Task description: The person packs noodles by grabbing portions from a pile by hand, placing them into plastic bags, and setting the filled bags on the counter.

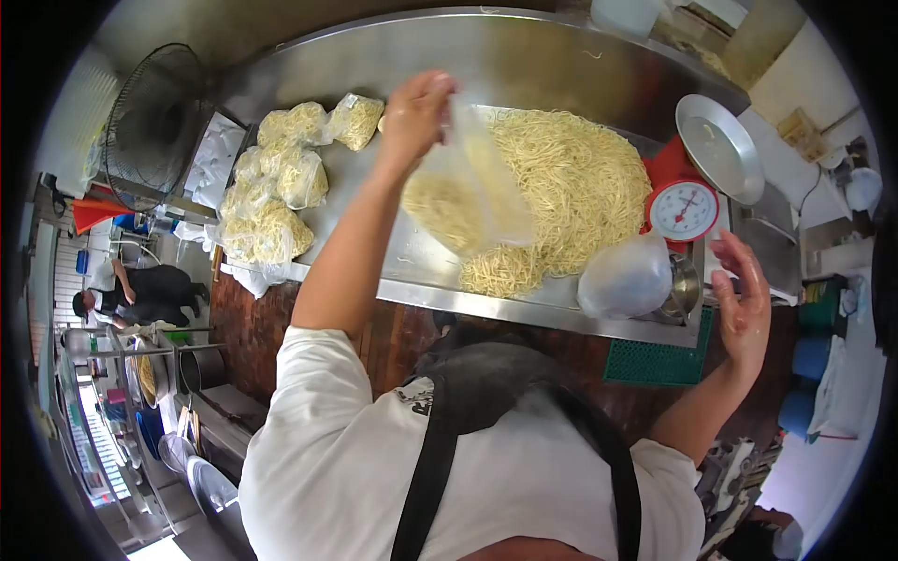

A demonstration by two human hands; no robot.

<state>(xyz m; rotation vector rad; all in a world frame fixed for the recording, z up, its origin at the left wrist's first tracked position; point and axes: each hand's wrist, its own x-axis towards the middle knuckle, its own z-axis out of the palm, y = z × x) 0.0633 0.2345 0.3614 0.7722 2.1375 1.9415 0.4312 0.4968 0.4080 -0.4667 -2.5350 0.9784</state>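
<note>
My left hand (418,117) is closed on the top of a clear plastic bag of noodles (441,208), holding it above the metal worktop. The bag is smeared by motion. Beside it lies a large loose heap of pale noodles (580,192). My right hand (742,294) hangs in the air with fingers apart and nothing in it, just off the worktop's right end. Nearest to it are a red dial scale (684,209) with a round metal pan (720,148), a metal bowl (687,286) and a bundle of clear plastic (625,277).
Several filled noodle bags (271,192) are piled at the worktop's left end. A raised metal backsplash (524,56) runs along the back. A large wire-guarded fan (154,122) stands at left. Another person (140,294) is farther off. A green mat (655,360) lies on the floor.
</note>
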